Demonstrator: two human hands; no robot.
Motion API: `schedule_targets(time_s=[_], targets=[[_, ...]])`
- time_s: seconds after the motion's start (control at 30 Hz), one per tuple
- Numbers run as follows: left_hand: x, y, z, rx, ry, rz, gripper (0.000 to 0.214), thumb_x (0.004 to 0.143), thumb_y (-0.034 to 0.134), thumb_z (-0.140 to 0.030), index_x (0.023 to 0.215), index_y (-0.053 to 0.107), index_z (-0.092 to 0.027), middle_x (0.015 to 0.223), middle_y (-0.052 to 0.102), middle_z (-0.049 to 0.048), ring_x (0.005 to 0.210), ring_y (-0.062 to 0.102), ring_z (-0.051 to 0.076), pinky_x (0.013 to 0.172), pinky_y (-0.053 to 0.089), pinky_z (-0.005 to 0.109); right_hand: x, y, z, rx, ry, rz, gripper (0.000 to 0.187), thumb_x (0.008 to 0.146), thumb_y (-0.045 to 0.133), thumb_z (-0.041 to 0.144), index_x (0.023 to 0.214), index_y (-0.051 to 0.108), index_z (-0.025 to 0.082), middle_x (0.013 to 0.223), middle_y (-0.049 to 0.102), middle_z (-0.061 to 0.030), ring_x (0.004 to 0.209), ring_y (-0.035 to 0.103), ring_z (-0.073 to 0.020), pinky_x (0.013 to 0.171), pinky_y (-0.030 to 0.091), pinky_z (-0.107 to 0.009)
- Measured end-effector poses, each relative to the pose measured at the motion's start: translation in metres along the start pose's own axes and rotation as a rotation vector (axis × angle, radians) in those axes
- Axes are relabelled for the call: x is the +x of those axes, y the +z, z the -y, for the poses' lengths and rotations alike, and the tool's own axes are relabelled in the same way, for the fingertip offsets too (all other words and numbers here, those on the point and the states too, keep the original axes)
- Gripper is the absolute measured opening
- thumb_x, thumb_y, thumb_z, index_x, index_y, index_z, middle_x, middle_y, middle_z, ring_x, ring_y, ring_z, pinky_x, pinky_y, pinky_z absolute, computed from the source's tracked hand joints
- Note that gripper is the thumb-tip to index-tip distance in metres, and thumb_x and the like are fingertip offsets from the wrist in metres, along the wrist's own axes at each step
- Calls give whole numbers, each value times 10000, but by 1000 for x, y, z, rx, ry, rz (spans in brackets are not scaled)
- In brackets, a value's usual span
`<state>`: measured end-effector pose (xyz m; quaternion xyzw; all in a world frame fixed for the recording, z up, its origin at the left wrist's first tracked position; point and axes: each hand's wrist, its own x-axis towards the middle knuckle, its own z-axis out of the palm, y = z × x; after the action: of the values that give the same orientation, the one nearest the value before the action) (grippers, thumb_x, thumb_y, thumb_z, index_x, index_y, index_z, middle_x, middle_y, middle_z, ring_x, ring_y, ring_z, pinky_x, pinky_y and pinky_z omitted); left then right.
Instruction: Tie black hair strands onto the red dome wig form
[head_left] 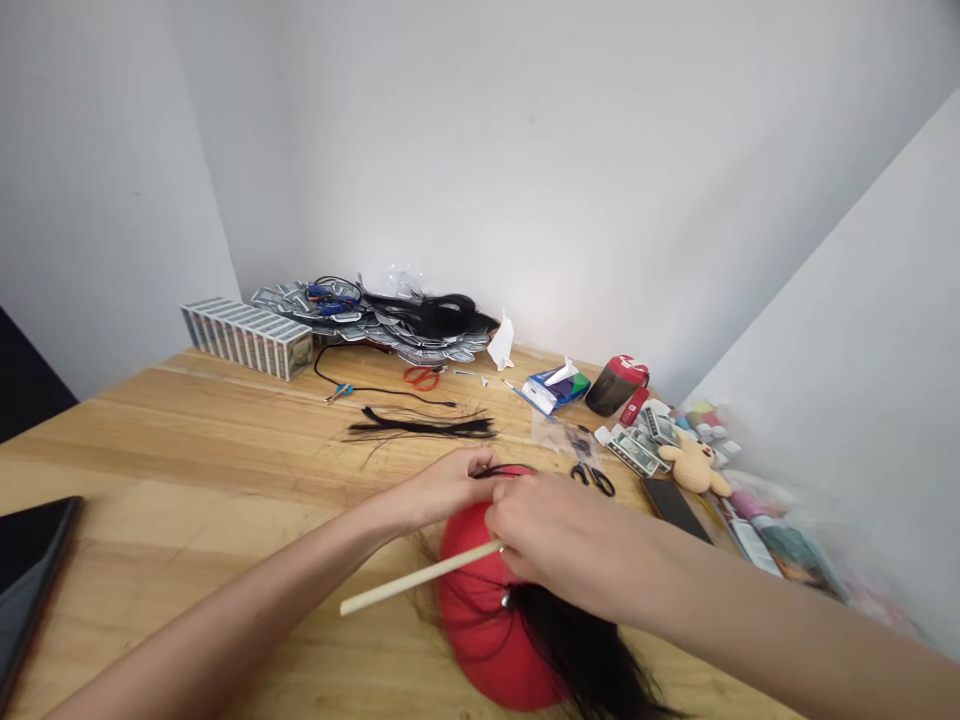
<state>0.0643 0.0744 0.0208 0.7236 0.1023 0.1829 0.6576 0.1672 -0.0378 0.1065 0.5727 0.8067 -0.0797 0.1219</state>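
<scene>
1. Apparently, the head view catches strands being worked on a red dome (487, 648), which sits on the near side of the surface, right of its middle. My judgement is that the step in hand is drawing or fixing strands with a tool.
2. The right hand (544, 535) is closed around a pale stick (416, 581), whose free end points toward the near left corner. Its fingertips are hidden, so I cannot tell what the stick's other end meets.
3. The left hand (450, 488) reaches to the dome's far rim, thumb and forefinger brought together, seemingly on a dark strand (514, 470); how tightly, I cannot tell.
4. Toward the near edge, a tail of black hair (585, 645) lies over the dome's right side, beside a silvery pin (506, 602).
5. Beyond the dome, toward the far edge, lies a loose black bundle (420, 426).
6. As I judge it, the next move calls for the left hand keeping its strand taut and apart from the tail, with the right guiding the stick finely.
</scene>
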Motion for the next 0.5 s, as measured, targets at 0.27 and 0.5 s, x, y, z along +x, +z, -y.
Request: schedule_targets(time_s=[0.27,0.5], targets=[[8,17,37,62,-57,-6,160,928,664,-286,979,649,-136,955,670,29,819,658,180,741,553,351,0,-10,-4,35,82,249,131,706,706,189,598,659,130,526,520,25,421,341,-91,403,229,-245],[4,30,47,38,-88,-139,200,744,769,-277,820,601,-199,728,607,-30,683,563,170,625,433,273,-34,16,-18,58,9,112,137,887,522,98,878,654,132,933,683,-72,736,581,-168,659,414,-281]])
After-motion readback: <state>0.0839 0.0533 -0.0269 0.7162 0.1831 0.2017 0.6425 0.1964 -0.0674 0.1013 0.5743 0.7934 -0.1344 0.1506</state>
